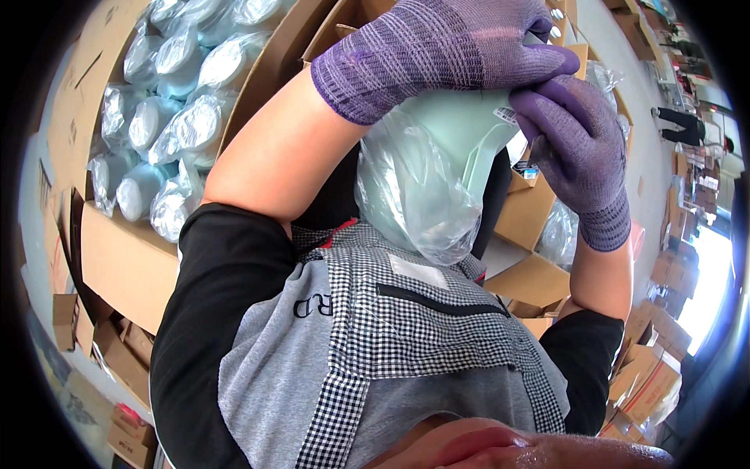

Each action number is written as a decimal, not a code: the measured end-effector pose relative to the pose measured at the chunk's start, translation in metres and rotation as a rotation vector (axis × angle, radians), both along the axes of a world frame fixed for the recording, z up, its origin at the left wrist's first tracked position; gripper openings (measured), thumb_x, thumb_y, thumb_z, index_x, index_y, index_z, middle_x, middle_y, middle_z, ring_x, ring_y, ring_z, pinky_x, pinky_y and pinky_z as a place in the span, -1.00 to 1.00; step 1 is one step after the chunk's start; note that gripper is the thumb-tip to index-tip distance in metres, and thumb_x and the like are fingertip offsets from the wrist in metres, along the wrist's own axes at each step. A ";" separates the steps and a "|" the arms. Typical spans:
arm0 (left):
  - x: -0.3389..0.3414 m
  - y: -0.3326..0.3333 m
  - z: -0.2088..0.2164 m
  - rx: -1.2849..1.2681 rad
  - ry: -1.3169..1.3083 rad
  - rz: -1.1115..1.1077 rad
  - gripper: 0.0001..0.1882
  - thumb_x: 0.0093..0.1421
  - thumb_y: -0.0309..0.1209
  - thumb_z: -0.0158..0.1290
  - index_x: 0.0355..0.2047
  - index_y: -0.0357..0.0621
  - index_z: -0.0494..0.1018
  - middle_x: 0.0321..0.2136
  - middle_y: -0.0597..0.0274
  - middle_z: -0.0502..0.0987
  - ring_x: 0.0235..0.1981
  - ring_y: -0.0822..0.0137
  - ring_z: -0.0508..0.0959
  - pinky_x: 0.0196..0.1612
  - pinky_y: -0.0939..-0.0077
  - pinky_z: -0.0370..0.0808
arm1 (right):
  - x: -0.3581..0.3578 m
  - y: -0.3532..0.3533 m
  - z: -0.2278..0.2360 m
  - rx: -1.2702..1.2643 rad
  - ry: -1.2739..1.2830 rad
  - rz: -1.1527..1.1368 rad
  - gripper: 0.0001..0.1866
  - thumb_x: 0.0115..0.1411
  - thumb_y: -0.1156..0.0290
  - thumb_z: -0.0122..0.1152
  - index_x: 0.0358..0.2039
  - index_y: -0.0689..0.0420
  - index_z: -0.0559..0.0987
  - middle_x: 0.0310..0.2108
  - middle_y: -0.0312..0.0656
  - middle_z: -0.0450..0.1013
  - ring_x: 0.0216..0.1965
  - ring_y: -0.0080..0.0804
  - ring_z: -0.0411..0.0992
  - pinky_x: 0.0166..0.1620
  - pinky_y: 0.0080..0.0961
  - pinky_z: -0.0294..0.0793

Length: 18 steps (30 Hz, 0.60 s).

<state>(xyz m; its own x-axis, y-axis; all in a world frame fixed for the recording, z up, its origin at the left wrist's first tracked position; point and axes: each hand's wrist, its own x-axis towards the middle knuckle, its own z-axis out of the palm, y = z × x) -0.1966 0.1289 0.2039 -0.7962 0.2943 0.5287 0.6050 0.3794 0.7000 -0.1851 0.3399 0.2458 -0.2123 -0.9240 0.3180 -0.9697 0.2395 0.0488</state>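
A pale green plastic vessel (453, 129) rests on my lap, with a small barcode sticker near its edge. Crumpled clear plastic film (418, 191) lies around its near side. Over its far end is my left hand (476, 43), in a purple knitted work glove, its fingers closed and pinched together. My right hand (582, 137), gloved the same, curls its fingers in against the left fingertips, just beside the sticker. Whatever the two hands pinch is hidden by the fingers.
At my left, a large open carton (129, 254) holds several pale, rounded pieces in clear bags (187, 125). Another open carton (531, 211) with bagged goods stands at the right. Piled boxes (652, 383) line the right side, and a person in dark trousers (681, 125) is farther off.
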 end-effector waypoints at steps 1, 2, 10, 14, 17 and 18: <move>0.000 -0.001 0.000 -0.022 0.006 0.019 -0.52 0.22 -0.06 0.06 -0.53 -0.28 0.61 -0.55 -0.16 0.57 -0.44 -0.10 0.62 -0.27 0.09 0.55 | 0.000 0.000 0.000 0.014 0.009 -0.002 -0.54 -0.17 0.49 0.39 -0.15 0.15 0.63 -0.26 -0.14 0.47 -0.28 -0.10 0.51 -0.22 -0.23 0.49; 0.001 -0.001 0.001 -0.024 -0.003 0.025 -0.52 0.22 -0.05 0.06 -0.53 -0.28 0.61 -0.55 -0.16 0.57 -0.44 -0.10 0.63 -0.27 0.09 0.55 | 0.000 -0.001 -0.001 0.027 0.018 -0.004 -0.55 -0.17 0.48 0.39 -0.16 0.15 0.63 -0.25 -0.14 0.47 -0.29 -0.10 0.51 -0.22 -0.22 0.49; 0.005 0.003 0.000 -0.020 0.016 0.035 -0.52 0.21 -0.06 0.05 -0.55 -0.28 0.60 -0.55 -0.14 0.58 -0.44 -0.08 0.63 -0.28 0.08 0.56 | 0.006 0.004 -0.002 0.034 0.005 0.031 -0.55 -0.16 0.44 0.37 -0.15 0.15 0.61 -0.24 -0.14 0.48 -0.28 -0.09 0.51 -0.21 -0.21 0.49; 0.004 0.003 0.004 -0.078 0.015 0.027 -0.52 0.21 -0.05 0.04 -0.54 -0.28 0.61 -0.54 -0.13 0.59 -0.44 -0.09 0.63 -0.27 0.09 0.57 | 0.005 0.002 -0.006 -0.001 -0.054 -0.036 -0.55 -0.15 0.45 0.37 -0.14 0.18 0.61 -0.25 -0.14 0.47 -0.27 -0.07 0.50 -0.20 -0.17 0.50; 0.002 0.005 0.000 -0.061 0.020 0.042 -0.51 0.22 -0.05 0.04 -0.53 -0.27 0.61 -0.54 -0.13 0.59 -0.43 -0.09 0.63 -0.25 0.10 0.57 | 0.001 0.001 -0.003 0.035 -0.013 0.022 -0.55 -0.14 0.47 0.37 -0.14 0.19 0.60 -0.27 -0.14 0.46 -0.27 -0.06 0.50 -0.21 -0.18 0.52; 0.000 0.006 -0.004 -0.052 0.057 0.054 -0.51 0.22 -0.04 0.04 -0.53 -0.27 0.61 -0.54 -0.13 0.59 -0.42 -0.09 0.64 -0.24 0.09 0.57 | 0.000 -0.001 0.001 0.049 0.013 0.055 -0.55 -0.14 0.48 0.37 -0.14 0.19 0.60 -0.27 -0.15 0.45 -0.27 -0.07 0.50 -0.21 -0.20 0.52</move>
